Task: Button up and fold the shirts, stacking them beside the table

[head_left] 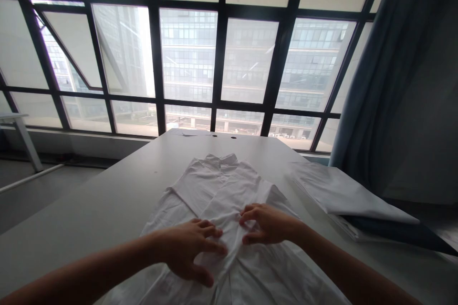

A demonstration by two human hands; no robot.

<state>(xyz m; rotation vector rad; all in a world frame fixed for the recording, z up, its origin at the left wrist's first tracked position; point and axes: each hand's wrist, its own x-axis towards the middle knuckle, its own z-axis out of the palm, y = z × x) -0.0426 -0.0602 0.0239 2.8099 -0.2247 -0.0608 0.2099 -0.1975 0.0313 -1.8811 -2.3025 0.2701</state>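
A white collared shirt point(218, 190) lies spread on the white table, its collar pointing toward the windows and its lower part reaching the bottom of the view. Over the left middle of the shirt is my left hand point(189, 250), fingers apart and thumb stretched out, holding nothing. My right hand point(265, 224) is at the right middle of the shirt, its fingers bent and apart, the fingertips at the cloth. Wrinkles and a raised fold run through the fabric between the two hands. Whether the fingertips press on the cloth is hard to make out.
The white table point(118, 195) stretches toward the windows point(189, 57). At its right edge lies a stack of folded white cloth point(343, 190) with a dark piece point(397, 233) beneath. A dark blue curtain point(379, 81) hangs at the right. Another table point(26, 143) stands at far left.
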